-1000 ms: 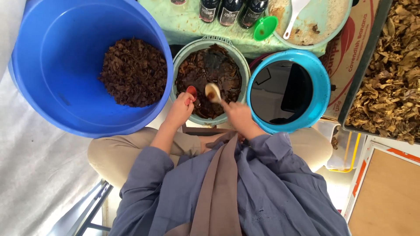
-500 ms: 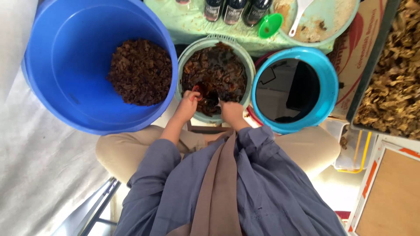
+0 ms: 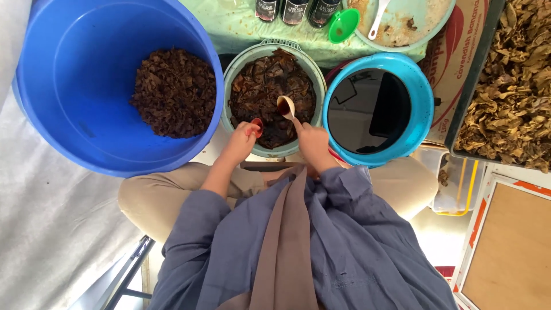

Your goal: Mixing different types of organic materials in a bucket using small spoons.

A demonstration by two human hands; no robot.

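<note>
While the person sits with three containers before the knees, the right hand (image 3: 313,143) has its grip clenched on the handle of a pale spoon (image 3: 285,107), whose bowl, carrying brown liquid, is raised over the grey-green basin (image 3: 241,60). This basin, the middle container, holds dark wet leaves (image 3: 270,77). The left hand (image 3: 244,138) rests at the basin's near rim, its grip pinching a small red cap (image 3: 257,124). To the left stands a large blue tub (image 3: 69,80) with a heap of dark shredded leaves (image 3: 171,92). To the right, touching the basin, is a light-blue bucket (image 3: 422,86) of dark liquid. Beyond lie a green funnel (image 3: 343,26), dark bottles (image 3: 295,10) and a pale plate (image 3: 425,26). A tray of dry tan leaves (image 3: 511,86) occupies the far right.
</note>
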